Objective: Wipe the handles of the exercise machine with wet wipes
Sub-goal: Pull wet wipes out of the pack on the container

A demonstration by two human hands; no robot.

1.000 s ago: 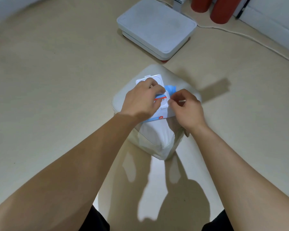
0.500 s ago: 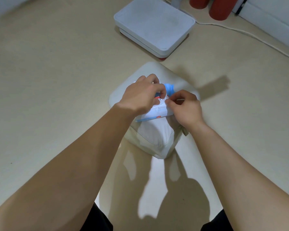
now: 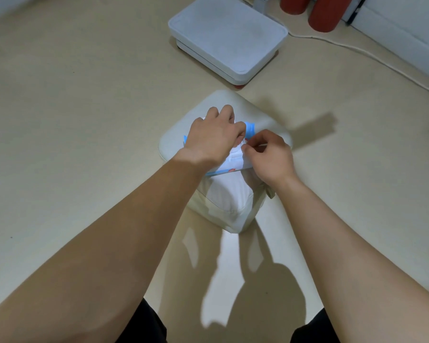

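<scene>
A white and blue wet wipes pack (image 3: pixel 234 163) lies on a cream padded stool (image 3: pixel 265 117) on the floor. My left hand (image 3: pixel 213 139) covers the top of the pack, its fingers curled down over the lid. My right hand (image 3: pixel 270 154) sits at the pack's right edge with thumb and forefinger pinched together. A thin white sliver, seemingly a wet wipe (image 3: pixel 262 145), shows between its fingers. Most of the pack's top is hidden under my left hand. No machine handles are in view.
A flat white platform (image 3: pixel 228 38) with a red underside lies on the floor beyond the stool. Two red cylinders (image 3: pixel 325 13) stand at the back right by a white wall. A white cable (image 3: pixel 357 50) runs across the floor at the right.
The pack's white lid stood flipped up a second ago; it is now folded down under my left hand. My right hand has stayed at the pack's right edge.
</scene>
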